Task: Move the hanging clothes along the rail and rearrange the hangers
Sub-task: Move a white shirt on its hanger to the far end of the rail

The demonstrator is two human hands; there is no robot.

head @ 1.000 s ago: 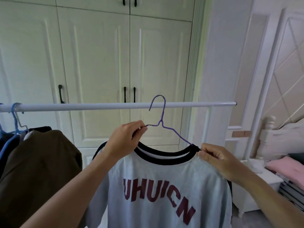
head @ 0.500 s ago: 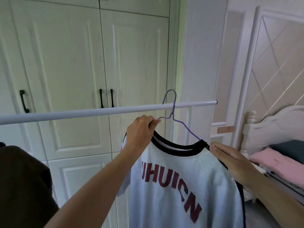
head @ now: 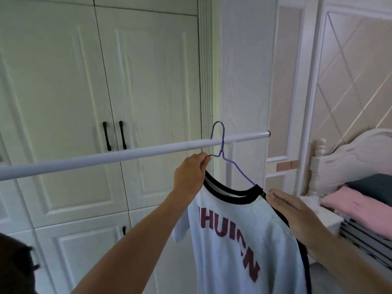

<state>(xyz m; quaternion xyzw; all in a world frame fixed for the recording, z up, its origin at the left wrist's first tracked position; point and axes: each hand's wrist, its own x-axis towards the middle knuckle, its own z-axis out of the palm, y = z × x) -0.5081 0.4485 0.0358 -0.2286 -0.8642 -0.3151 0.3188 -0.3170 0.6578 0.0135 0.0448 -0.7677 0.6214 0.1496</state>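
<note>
A white T-shirt [head: 237, 236] with a black collar and dark red letters hangs on a thin purple wire hanger [head: 236, 169]. The hanger's hook reaches over the white rail [head: 118, 158] near the rail's right end. My left hand [head: 191, 175] pinches the hanger's left arm just below the hook. My right hand [head: 297, 213] rests with straight fingers on the shirt's right shoulder, where the hanger's right arm goes under the collar.
White wardrobe doors [head: 101, 81] with black handles stand behind the rail. A dark brown garment [head: 12, 266] shows at the lower left edge. At the right are a white bed headboard [head: 350, 153] and folded pink bedding [head: 360, 206].
The shirt and hanger have travelled right along the rail toward its end, both hands going with them. The view turned right, so the blue hangers and most of the brown garment left the frame.
</note>
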